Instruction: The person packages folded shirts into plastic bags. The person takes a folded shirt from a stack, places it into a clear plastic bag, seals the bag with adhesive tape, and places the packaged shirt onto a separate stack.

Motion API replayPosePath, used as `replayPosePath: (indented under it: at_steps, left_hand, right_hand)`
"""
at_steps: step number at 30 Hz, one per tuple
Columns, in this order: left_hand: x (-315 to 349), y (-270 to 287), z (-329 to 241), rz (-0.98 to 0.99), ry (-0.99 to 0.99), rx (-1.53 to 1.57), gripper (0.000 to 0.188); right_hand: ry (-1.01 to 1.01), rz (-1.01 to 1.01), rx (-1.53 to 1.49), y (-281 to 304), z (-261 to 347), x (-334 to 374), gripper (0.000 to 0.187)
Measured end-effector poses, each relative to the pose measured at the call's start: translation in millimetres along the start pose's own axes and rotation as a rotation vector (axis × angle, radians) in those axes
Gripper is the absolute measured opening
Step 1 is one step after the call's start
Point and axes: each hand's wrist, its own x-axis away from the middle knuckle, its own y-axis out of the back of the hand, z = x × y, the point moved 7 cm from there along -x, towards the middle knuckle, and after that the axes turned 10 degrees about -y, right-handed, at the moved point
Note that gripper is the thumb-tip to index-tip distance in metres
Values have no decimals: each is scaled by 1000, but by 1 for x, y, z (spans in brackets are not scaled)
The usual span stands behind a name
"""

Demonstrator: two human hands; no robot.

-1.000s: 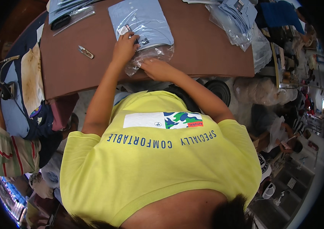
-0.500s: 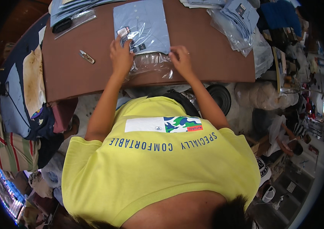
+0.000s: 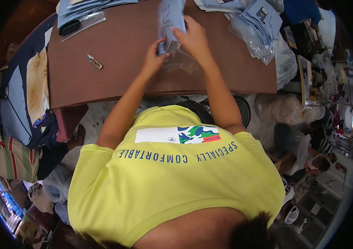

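Pale blue, a folded shirt point(image 3: 170, 18) stands on edge at the far middle of the brown counter point(image 3: 118, 62), both hands on it. Left hand point(image 3: 154, 59) pinches its near end at the mouth of a clear plastic bag point(image 3: 181, 62); right hand point(image 3: 193, 36) clasps its right side. A small cutter point(image 3: 94, 62) lies off to the left, bagged shirts point(image 3: 256, 25) far right.
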Motion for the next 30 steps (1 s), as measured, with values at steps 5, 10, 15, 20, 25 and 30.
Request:
replayPosePath:
  at_steps: [5, 10, 15, 20, 25, 30]
  left_hand:
    - [25, -18, 13, -64, 469, 570, 37]
    - [94, 40, 13, -201, 657, 818, 56]
    - [88, 70, -1, -286, 637, 305, 64]
    - [81, 80, 10, -178, 586, 132, 35]
    - [108, 69, 9, -119, 657, 193, 22]
    - [120, 88, 3, 23, 629, -129, 29]
  right_hand:
    - [106, 117, 271, -73, 16, -6, 49]
    - [360, 163, 511, -84, -43, 34, 52]
    - [489, 35, 833, -95, -76, 45, 52]
    - [522, -47, 886, -114, -67, 25, 49]
    - [577, -34, 857, -116, -75, 14, 44]
    - [549, 84, 615, -83, -83, 36, 38]
